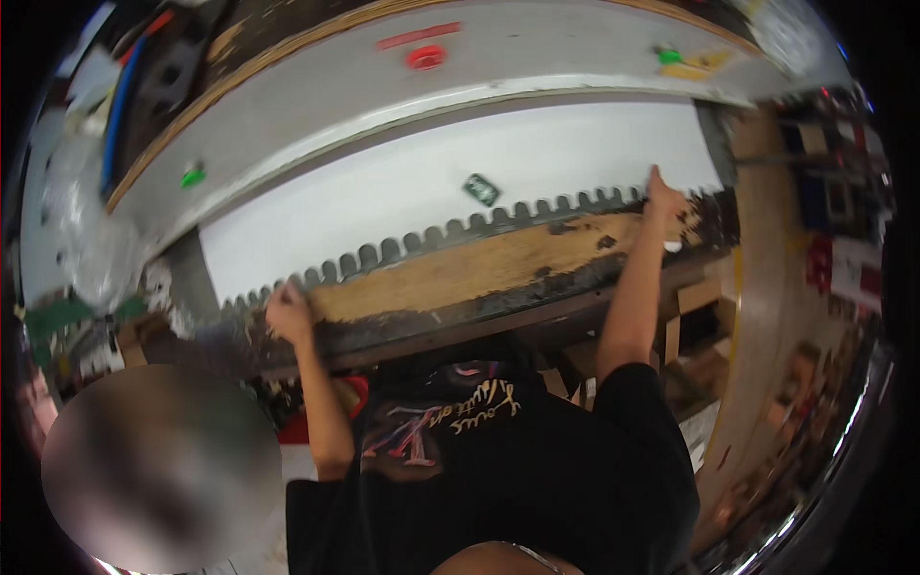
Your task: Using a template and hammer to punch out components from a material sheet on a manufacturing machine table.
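A long white sheet (383, 196) lies across the bench in front of me, its far edge against a grey metal beam. Rounded dark notches (412, 241) run in a row along its near edge. My left hand (287, 313) is closed at the near left end of the sheet, fingers curled at the edge. At the near right end my right hand (666, 196) grips the edge, its thumb stretched out over the white surface. What the fingers do beneath the edge is hidden. A small dark green tag (481, 190) rests on the sheet between my hands.
Beyond the sheet, the grey metal beam (326, 125) carries a red ring (426, 57) and green knobs (193, 175). A worn wooden strip (479, 264) forms the near edge. Cardboard boxes (700, 311) stand below right. Clear plastic wrap (96, 240) hangs at left.
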A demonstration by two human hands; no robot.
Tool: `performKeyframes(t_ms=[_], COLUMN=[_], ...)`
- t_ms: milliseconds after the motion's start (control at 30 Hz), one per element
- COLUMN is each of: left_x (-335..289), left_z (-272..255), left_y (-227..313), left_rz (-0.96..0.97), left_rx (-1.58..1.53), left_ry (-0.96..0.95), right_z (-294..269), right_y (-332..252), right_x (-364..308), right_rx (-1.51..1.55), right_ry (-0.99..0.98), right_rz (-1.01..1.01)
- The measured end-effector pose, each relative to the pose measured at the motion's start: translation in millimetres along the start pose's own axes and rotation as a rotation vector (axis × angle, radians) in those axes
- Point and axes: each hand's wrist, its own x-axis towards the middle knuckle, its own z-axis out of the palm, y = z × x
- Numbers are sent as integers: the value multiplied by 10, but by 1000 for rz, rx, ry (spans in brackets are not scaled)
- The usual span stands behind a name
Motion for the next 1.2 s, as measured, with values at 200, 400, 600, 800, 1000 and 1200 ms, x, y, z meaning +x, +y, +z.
performKeyframes(t_ms=[200, 400, 600, 800, 1000, 1200], left_x=[30, -21, -5, 38, 14, 34], left_z=[3, -2, -28, 16, 85, -4], left_y=[207, 272, 273, 242, 333, 355], left_rz=[-35, -58, -71, -21, 16, -5], left_rx=[0, -3, 5, 42, 44, 166], left_ry=[-9, 12, 10, -6, -7, -39], right_z=[-564, -752, -674, -339, -597, -929], right_y=[-85, -102, 31, 380, 220, -216], right_x=[-223, -106, 82, 708, 490, 89], right_rx=[386, 305, 459, 404, 261, -209], right_ry=[-142, -275, -187, -145, -31, -107], right_rz=[-54, -159, -77, -109, -169, -329])
